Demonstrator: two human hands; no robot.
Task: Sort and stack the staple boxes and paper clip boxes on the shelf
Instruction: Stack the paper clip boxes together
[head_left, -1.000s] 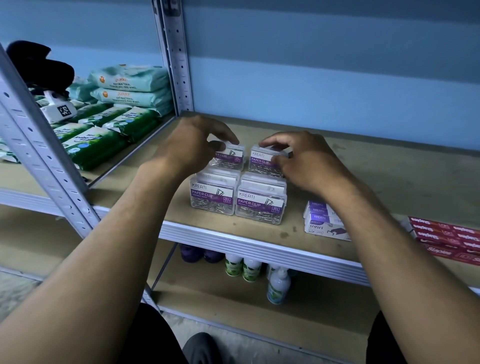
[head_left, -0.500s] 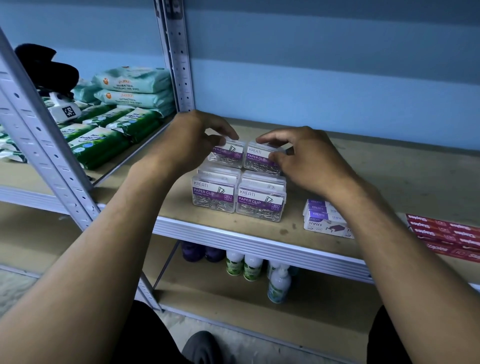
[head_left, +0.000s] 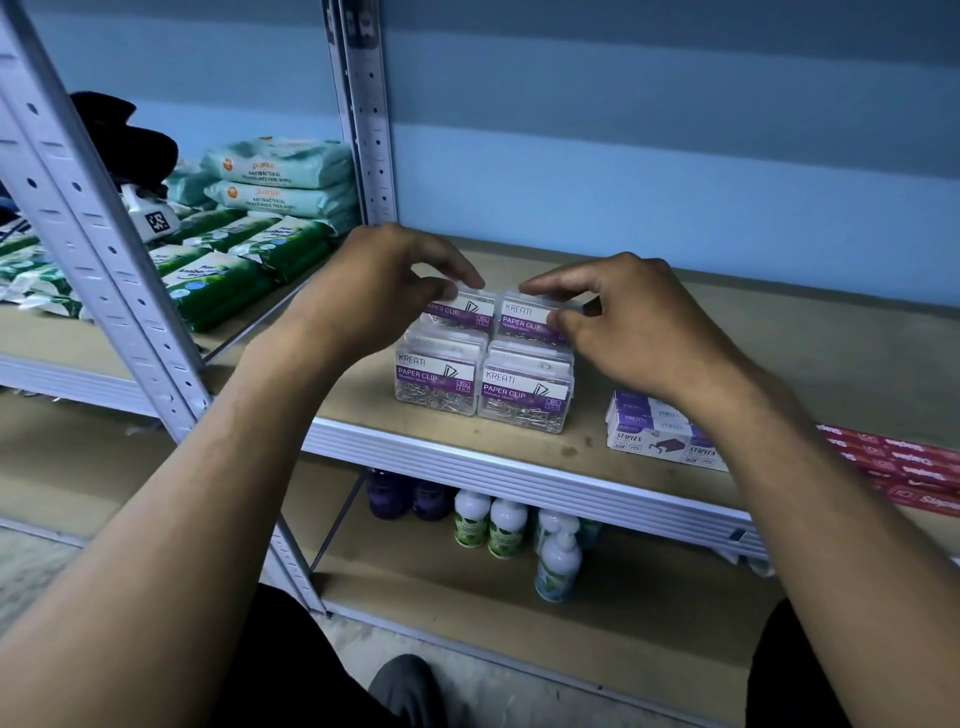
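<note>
Clear paper clip boxes with purple labels stand in a tight block on the wooden shelf (head_left: 727, 332). Two front boxes (head_left: 480, 387) sit near the shelf's edge. Behind them are two rear boxes. My left hand (head_left: 384, 291) pinches the left rear box (head_left: 457, 309) with thumb and fingers. My right hand (head_left: 634, 327) pinches the right rear box (head_left: 524, 322) the same way. White and purple staple boxes (head_left: 654, 434) are stacked to the right, partly hidden by my right forearm. Red staple boxes (head_left: 904, 467) lie at the far right.
A grey metal upright (head_left: 104, 249) crosses the left foreground; another (head_left: 363, 119) stands at the back. Green and teal wipe packs (head_left: 244, 249) fill the neighbouring left shelf. Small bottles (head_left: 504, 530) stand on the lower shelf. The blue wall is close behind.
Both hands have shifted slightly on the two rear paper clip boxes, which now sit closer together and squarer behind the front pair. The camera has moved a little.
</note>
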